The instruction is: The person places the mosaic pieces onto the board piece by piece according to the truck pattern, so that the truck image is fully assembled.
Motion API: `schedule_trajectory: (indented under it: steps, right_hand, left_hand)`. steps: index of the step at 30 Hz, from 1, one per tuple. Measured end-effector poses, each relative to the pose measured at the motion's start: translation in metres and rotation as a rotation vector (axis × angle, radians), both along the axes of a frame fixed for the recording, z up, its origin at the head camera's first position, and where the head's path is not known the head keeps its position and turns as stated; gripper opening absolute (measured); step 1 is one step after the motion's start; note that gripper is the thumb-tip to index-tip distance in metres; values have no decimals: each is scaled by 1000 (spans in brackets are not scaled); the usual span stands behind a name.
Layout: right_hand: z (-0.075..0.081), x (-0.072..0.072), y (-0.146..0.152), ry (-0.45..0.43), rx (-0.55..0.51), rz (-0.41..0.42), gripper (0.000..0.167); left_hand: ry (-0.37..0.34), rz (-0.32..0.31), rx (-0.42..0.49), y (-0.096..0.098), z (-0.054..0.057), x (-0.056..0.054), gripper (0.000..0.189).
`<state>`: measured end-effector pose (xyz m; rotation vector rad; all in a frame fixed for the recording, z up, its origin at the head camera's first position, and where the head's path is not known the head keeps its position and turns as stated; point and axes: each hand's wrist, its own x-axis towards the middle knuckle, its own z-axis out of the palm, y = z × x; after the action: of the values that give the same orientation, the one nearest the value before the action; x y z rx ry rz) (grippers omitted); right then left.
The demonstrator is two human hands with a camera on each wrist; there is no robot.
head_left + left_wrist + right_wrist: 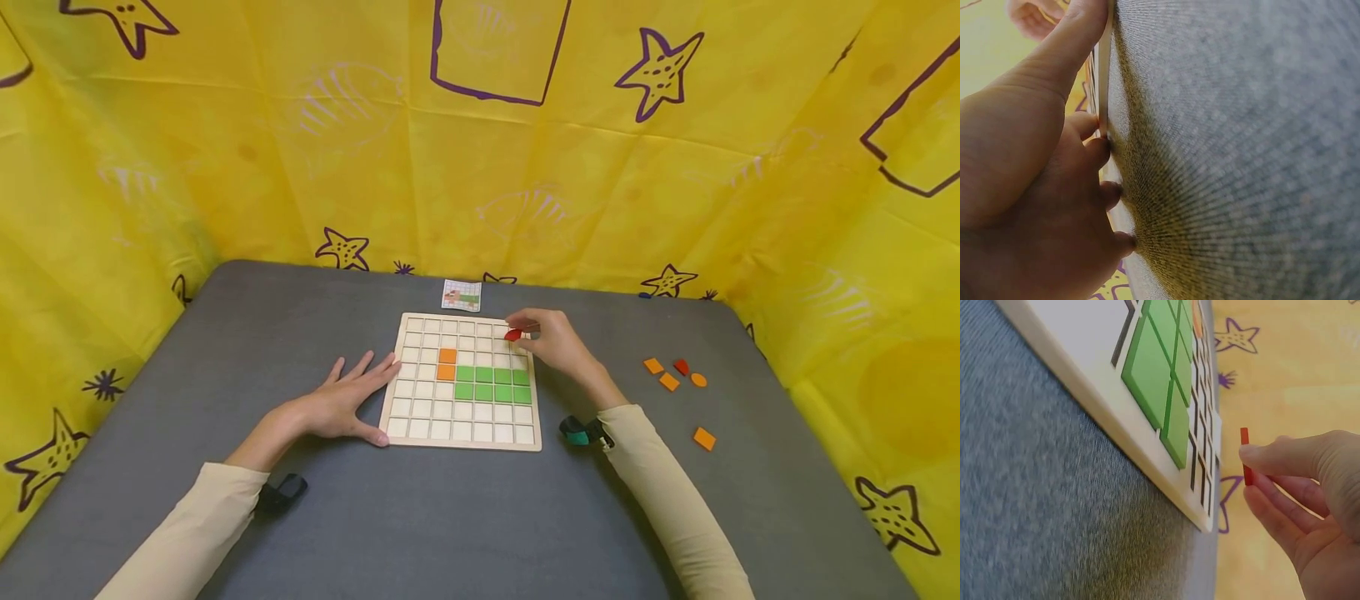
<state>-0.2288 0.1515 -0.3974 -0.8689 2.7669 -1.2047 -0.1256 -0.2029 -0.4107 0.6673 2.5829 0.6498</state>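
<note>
A wooden grid board [465, 447] lies on the grey table, with green square tiles [493, 383] in two rows and two orange square tiles [447, 364] to their left. At the board's left edge rests my left hand [337, 406], its fingers spread and its thumb at the near corner. My right hand [553, 340] is over the board's far right corner and pinches a thin red tile [512, 335] between thumb and fingers. The right wrist view shows that red tile [1245, 456] edge-on, raised off the board.
A small picture card [461, 296] lies just beyond the board. To the right are several loose orange tiles [669, 381], among them an orange oval [698, 380], and a red piece [681, 367]. A yellow patterned cloth [450, 167] hangs around the table [420, 533].
</note>
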Motion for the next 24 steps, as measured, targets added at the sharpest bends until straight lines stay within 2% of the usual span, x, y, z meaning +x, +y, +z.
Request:
schedule_trajectory:
  steps: [18, 24]
  right_hand:
    - [3, 4, -23, -14, -19, 76, 31]
    - [3, 5, -30, -14, -22, 76, 31]
  left_hand:
    - [-18, 8, 2, 1, 1, -1, 117]
    - [-21, 10, 6, 2, 1, -1, 117]
